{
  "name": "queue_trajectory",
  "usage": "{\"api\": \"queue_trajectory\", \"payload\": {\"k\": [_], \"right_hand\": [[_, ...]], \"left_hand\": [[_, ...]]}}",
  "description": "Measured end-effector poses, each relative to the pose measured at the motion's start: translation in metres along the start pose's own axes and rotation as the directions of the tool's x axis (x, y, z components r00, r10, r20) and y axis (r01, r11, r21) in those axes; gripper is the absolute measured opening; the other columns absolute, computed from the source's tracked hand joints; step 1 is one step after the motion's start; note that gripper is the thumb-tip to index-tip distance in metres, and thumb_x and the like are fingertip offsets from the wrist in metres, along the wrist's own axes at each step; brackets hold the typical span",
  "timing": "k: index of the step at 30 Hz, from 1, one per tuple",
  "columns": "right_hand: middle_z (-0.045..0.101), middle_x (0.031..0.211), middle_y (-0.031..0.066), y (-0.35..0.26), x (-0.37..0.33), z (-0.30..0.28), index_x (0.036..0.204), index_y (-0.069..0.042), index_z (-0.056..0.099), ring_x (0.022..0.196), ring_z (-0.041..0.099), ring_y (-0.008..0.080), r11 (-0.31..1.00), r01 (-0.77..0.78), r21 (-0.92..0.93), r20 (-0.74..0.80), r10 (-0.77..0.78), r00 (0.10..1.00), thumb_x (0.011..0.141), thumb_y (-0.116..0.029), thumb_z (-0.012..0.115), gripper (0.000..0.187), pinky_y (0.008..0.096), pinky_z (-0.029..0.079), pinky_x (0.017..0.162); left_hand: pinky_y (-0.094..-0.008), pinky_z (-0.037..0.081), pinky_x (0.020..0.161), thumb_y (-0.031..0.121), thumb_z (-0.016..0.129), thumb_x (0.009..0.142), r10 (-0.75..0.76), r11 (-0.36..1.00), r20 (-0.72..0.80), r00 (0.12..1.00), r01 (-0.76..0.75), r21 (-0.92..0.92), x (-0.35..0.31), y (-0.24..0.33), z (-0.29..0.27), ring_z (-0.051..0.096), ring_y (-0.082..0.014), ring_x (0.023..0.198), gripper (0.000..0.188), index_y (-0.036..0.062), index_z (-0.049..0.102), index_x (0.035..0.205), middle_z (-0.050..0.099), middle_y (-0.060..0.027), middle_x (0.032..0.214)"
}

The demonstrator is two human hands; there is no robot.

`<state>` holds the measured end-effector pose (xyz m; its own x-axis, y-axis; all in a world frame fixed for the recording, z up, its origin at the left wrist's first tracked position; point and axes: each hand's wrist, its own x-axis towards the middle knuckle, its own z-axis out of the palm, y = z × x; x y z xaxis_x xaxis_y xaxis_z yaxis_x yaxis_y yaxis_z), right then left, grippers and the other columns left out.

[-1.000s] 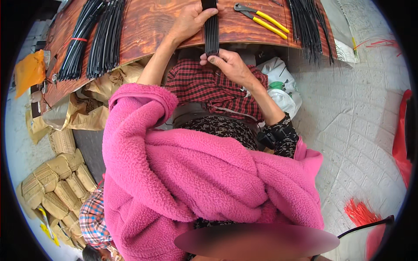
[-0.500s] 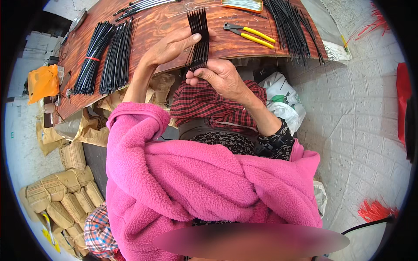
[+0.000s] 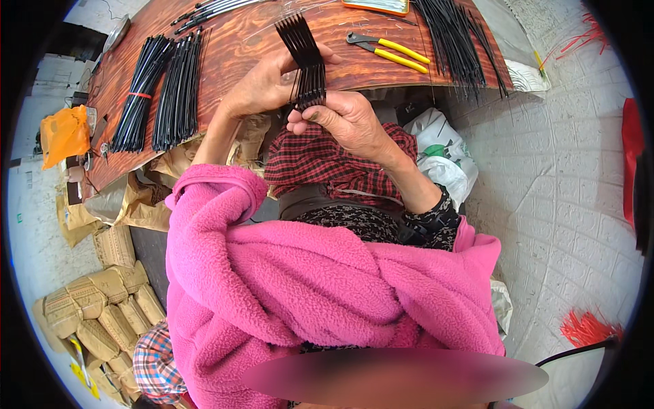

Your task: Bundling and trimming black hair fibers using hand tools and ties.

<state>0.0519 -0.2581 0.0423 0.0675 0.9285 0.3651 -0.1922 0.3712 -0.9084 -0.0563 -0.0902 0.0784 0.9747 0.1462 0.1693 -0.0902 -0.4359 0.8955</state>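
Observation:
A flat row of thin black strips [image 3: 298, 42], fanned like a comb, stands up between my hands over the table's near edge. My right hand [image 3: 351, 123] pinches its lower end between thumb and fingers. Behind the strips is my left hand [image 3: 262, 85], curled round them from the left, with fingertips showing past their right side. The strips hide part of its thumb and palm. The row bends at mid-height, its upper part leaning left. What exactly the strips are, I cannot make out.
On the wooden table [image 3: 238, 44] lie two bundles of black rods [image 3: 142, 95], yellow-handled cutting pliers [image 3: 392, 53], loose black strands [image 3: 456, 51] and a yellow-rimmed tray [image 3: 378, 5]. An orange bag [image 3: 66, 136] hangs at the left. Brown paper-wrapped bundles [image 3: 88, 300] are stacked at lower left.
The upper ends of the strips have tipped left, bending the row. My left thumb has slipped from the front of the strips to behind them. My right hand keeps its pinch.

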Motion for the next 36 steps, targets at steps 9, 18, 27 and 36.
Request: {"api": "queue_trajectory", "payload": {"k": [9,18,27,36], "right_hand": [[0.071,0.088,0.0107,0.001,-0.005,0.007,0.102,0.004,0.067,0.085,0.070,0.0193,0.977,0.069,-0.203,0.043,-0.061,0.997,0.097,-0.014,0.056,0.021,0.0300,0.056,0.080],[0.071,0.095,0.0117,0.030,-0.027,0.011,0.101,0.000,0.068,0.087,0.070,0.0264,0.889,0.216,-0.404,0.103,-0.191,0.976,0.092,-0.011,0.061,0.016,0.0341,0.055,0.079],[0.064,0.095,0.0172,0.011,-0.040,0.006,0.096,0.003,0.064,0.095,0.064,0.0353,0.704,0.264,-0.659,0.249,-0.127,0.960,0.072,-0.003,0.068,0.025,0.0414,0.053,0.085],[0.061,0.105,0.0169,0.011,-0.057,0.007,0.099,0.002,0.061,0.110,0.055,0.0362,0.516,0.304,-0.800,0.301,-0.093,0.949,0.075,-0.010,0.071,0.029,0.0468,0.045,0.098]], "left_hand": [[-0.0316,0.050,0.093,0.003,0.070,0.082,-0.028,0.999,-0.226,0.974,0.036,0.033,-0.012,-0.012,0.024,0.063,-0.0161,0.103,0.040,0.0033,0.062,0.121,0.067,-0.0086,0.116],[-0.0355,0.049,0.098,-0.001,0.072,0.079,0.213,0.960,-0.283,0.935,-0.147,0.237,-0.030,-0.019,0.044,0.067,-0.0221,0.106,0.031,0.0009,0.068,0.110,0.071,-0.0118,0.112],[-0.0390,0.052,0.096,0.009,0.072,0.076,0.303,0.887,-0.231,0.925,-0.185,0.424,-0.041,-0.029,0.050,0.068,-0.0250,0.106,0.030,0.0093,0.070,0.106,0.072,-0.0062,0.110],[-0.0410,0.050,0.100,0.013,0.070,0.078,0.358,0.849,-0.189,0.915,-0.234,0.473,-0.055,-0.033,0.061,0.068,-0.0230,0.107,0.022,0.0107,0.072,0.100,0.072,-0.0043,0.108]]}}
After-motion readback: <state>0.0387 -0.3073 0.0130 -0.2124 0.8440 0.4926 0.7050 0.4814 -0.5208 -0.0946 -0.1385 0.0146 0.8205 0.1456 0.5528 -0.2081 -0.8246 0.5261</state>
